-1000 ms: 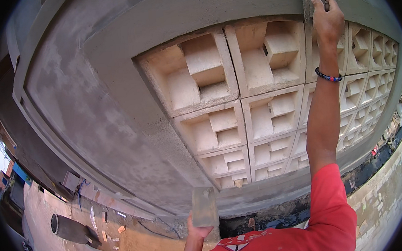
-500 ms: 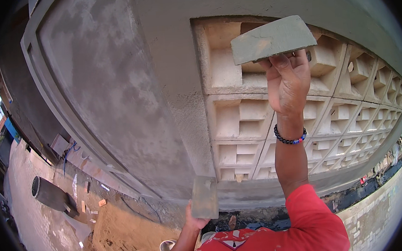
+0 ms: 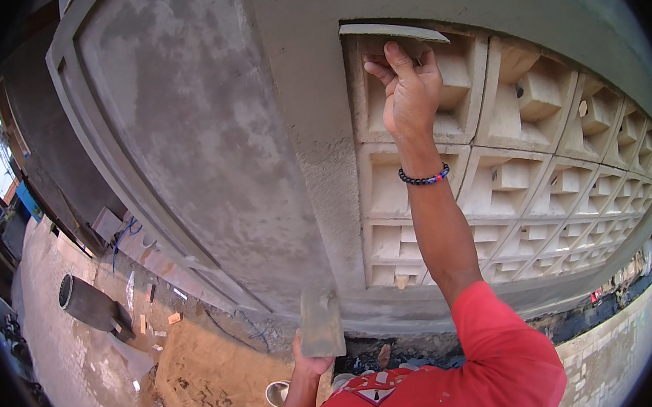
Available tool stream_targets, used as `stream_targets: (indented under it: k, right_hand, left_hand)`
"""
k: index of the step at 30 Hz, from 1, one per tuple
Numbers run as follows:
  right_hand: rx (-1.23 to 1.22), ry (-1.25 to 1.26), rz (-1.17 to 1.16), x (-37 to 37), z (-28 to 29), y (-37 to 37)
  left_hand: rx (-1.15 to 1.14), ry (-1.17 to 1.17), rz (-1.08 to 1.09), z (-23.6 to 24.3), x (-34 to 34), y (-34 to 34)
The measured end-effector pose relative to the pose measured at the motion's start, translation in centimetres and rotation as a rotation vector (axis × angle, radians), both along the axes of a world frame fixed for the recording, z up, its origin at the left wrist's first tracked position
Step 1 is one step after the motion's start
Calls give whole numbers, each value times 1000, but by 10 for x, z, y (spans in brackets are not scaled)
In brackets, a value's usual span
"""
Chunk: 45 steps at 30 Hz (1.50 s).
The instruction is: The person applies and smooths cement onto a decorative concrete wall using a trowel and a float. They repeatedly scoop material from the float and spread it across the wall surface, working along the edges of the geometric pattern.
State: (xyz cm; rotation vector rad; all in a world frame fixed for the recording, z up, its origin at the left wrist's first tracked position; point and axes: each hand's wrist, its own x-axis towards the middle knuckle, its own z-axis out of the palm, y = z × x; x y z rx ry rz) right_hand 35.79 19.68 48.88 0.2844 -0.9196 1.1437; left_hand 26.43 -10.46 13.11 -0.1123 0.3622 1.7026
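High up in front of me, my right hand (image 3: pixel 412 95) grips a plastering float (image 3: pixel 396 31) from below. The float is seen nearly edge-on, along the top edge of the block-filled opening, near its upper left corner. Its grip is hidden behind my fingers. Low down, my left hand (image 3: pixel 312 361) is closed on the lower end of a flat, rectangular grey board (image 3: pixel 321 323), held upright near the foot of the wall. Pale decorative ventilation blocks (image 3: pixel 507 172) fill the opening, and smooth grey render (image 3: pixel 286 70) surrounds them.
On the left, a patchy grey wall panel (image 3: pixel 186 153) has a raised frame (image 3: pixel 102 136). Below lie a sand heap (image 3: pixel 202 378), a pale bucket (image 3: pixel 277 392), a dark drum (image 3: pixel 87 303) and brick bits (image 3: pixel 174 318). A dark trench (image 3: pixel 576 324) follows the wall's base at right.
My right hand has moved up and left, tipping the float from face-on to nearly edge-on at the opening's top edge. The board in my left hand has shifted slightly left.
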Motion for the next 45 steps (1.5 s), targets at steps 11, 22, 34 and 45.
stream_targets:
  k: [11,22,34,45]
  right_hand:
    - [-92,97,-131,19,20,-7]
    - [-164,276,-360,189,-1,41]
    - [241,-469,-1028,136,3,-30]
    - [1188,-1062,-1674,153,102,-29]
  left_hand:
    - [8,54,-11,6,1,1]
    - [-14,38,-107,6,-3,7]
    - [70,-11,-50,-24,7,-3]
    - [27,-50,-43,-49,11,10]
